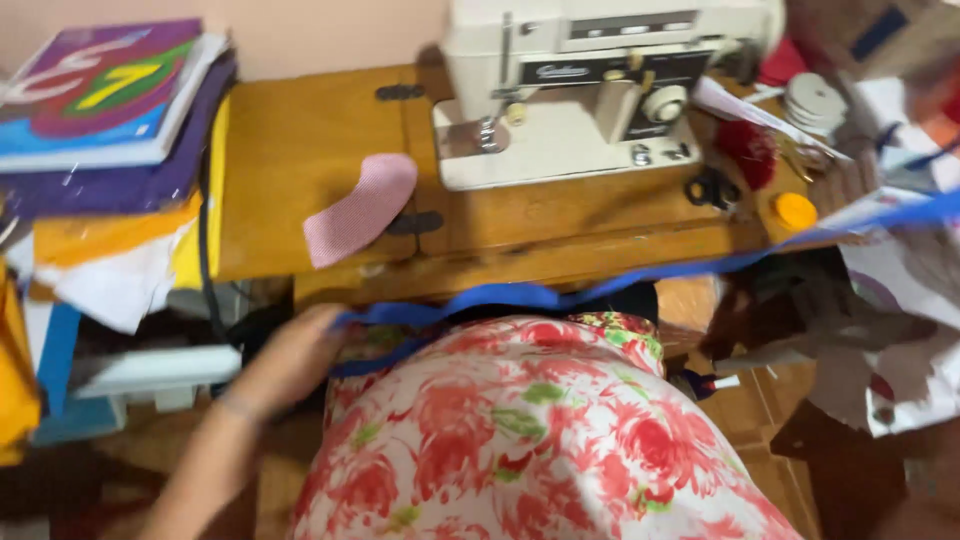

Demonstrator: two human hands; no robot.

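Note:
My left hand is blurred and grips one end of a long blue fabric strip at my lap. The strip runs taut up to the right edge of the picture, above my red and green flowered garment. My right hand is out of sight. A cream sewing machine stands on a wooden sewing table. A pink curved fabric piece lies on the table left of the machine.
A stack of coloured felt and a book sits at the left. Black scissors, a red fluffy ball, an orange round lid and grey spools lie right of the machine. Paper and cloth pile up at the right.

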